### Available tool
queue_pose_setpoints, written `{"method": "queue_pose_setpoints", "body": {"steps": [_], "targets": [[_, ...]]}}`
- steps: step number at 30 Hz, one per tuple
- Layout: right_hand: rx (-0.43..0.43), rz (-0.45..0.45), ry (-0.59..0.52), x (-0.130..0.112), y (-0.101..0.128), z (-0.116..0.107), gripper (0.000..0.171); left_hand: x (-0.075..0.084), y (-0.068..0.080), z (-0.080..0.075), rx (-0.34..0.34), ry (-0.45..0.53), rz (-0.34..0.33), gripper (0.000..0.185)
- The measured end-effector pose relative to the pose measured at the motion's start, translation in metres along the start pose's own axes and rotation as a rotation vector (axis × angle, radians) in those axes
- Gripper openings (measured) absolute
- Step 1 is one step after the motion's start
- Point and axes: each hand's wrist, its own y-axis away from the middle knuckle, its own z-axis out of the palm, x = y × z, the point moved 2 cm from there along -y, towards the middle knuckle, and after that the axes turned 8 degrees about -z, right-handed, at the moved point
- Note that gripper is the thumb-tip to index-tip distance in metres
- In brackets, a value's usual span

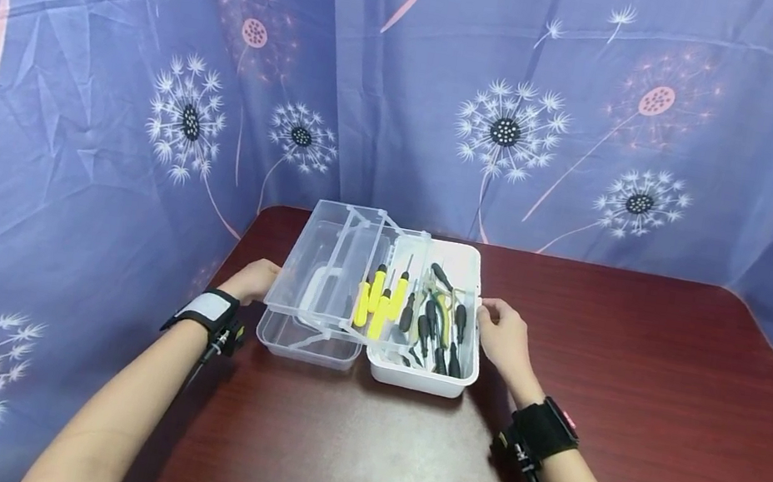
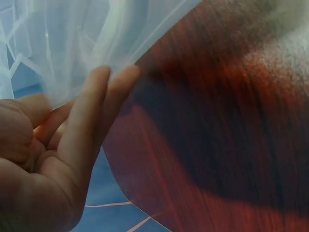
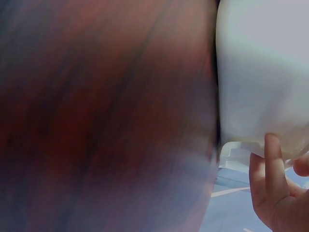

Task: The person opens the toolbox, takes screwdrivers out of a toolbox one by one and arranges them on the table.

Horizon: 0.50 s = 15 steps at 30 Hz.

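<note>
A toolbox with a white base stands unfolded on the table. Its clear lid lies out to the left, with a clear upper tray on link arms over it. My left hand pinches that tray's left edge, thumb on one side and fingers on the other. Several yellow-handled screwdrivers show through the clear plastic. Black-handled tools and pliers lie in the base. My right hand grips the base's right rim, with fingertips against the outer wall.
The dark red wooden table reaches far to the right and has rounded far corners. Blue curtains with dandelion prints hang behind and at the left. Each wrist wears a black strap with a cable.
</note>
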Motion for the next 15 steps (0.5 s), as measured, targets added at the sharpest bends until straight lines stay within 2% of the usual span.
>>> {"method": "queue_pose_setpoints", "body": {"steps": [5,9,11,15], "targets": [[-0.003,0.004,-0.013,-0.001,-0.001,-0.002,0.036,-0.002,-0.002,0.001,0.014,0.008,0.020,0.034],[0.004,0.004,-0.017,0.000,-0.001,-0.002,0.036,-0.003,-0.001,0.001,-0.026,0.065,0.017,0.037],[0.002,0.002,-0.017,0.001,-0.001,-0.001,0.036,-0.002,0.002,-0.001,-0.026,0.078,0.002,0.038],[-0.001,-0.001,-0.010,0.003,0.000,0.001,0.037,0.007,0.014,-0.008,0.016,0.083,-0.003,0.044]]}}
